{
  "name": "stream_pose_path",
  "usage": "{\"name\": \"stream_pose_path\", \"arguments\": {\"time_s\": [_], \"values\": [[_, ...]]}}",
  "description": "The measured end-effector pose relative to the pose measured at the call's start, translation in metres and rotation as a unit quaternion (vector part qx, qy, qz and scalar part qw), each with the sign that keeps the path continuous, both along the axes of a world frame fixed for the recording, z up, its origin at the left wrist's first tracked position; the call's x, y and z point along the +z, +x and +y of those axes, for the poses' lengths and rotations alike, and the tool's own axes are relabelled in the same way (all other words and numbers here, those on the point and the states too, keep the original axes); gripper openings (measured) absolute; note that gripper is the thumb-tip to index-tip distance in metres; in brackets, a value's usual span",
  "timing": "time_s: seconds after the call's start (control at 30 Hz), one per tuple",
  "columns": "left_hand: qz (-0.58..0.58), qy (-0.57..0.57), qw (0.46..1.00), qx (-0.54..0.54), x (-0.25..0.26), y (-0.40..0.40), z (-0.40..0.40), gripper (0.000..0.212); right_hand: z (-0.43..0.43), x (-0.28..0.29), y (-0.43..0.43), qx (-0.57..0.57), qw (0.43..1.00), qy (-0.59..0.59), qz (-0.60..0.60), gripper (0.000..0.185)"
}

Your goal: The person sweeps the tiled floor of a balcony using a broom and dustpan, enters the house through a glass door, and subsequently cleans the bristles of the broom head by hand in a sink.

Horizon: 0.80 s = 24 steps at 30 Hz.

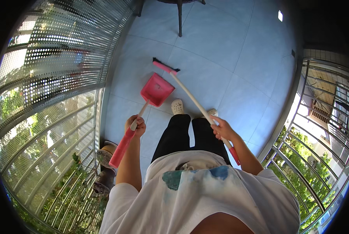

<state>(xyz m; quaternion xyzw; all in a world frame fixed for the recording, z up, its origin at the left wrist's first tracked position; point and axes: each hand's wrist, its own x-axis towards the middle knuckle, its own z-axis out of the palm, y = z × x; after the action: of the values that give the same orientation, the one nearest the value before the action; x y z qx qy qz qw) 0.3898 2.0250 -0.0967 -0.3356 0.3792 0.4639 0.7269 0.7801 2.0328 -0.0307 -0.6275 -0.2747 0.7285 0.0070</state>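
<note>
My left hand (pixel 136 125) grips the pale handle of a pink long-handled dustpan (pixel 157 89), just beyond the handle's red grip. The pan lies in front of my left foot, its open edge facing the broom. In my right hand (pixel 222 128) is the pale stick of a broom, held near its red end. The pink broom head (pixel 165 66) with black bristles is just beyond the dustpan, with a small gap between them. Whether the bristles touch the floor I cannot tell.
Grey-blue tiles (pixel 203 61) cover the floor. Dark furniture legs (pixel 180 20) stand at the far side. A perforated metal screen (pixel 75 52) and railing run along the left, with plant pots (pixel 104 180) beside them. Another metal railing (pixel 300 172) bounds the right.
</note>
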Motion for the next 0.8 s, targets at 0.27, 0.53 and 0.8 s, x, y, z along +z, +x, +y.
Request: {"name": "stream_pose_path", "arguments": {"time_s": [0.27,0.53,0.8], "values": [[-0.056,0.043,0.995,0.069,-0.012,-0.033,-0.031,0.017,0.144,-0.098,-0.021,0.024,0.978,0.112,-0.174,0.047],[0.022,-0.023,0.990,0.137,-0.019,-0.028,-0.036,0.010,0.023,-0.063,-0.053,0.132,0.987,-0.033,-0.088,0.047],[0.013,-0.034,0.982,0.186,-0.005,-0.037,-0.058,0.008,0.086,-0.030,-0.067,0.161,0.986,0.021,-0.022,0.046]]}}
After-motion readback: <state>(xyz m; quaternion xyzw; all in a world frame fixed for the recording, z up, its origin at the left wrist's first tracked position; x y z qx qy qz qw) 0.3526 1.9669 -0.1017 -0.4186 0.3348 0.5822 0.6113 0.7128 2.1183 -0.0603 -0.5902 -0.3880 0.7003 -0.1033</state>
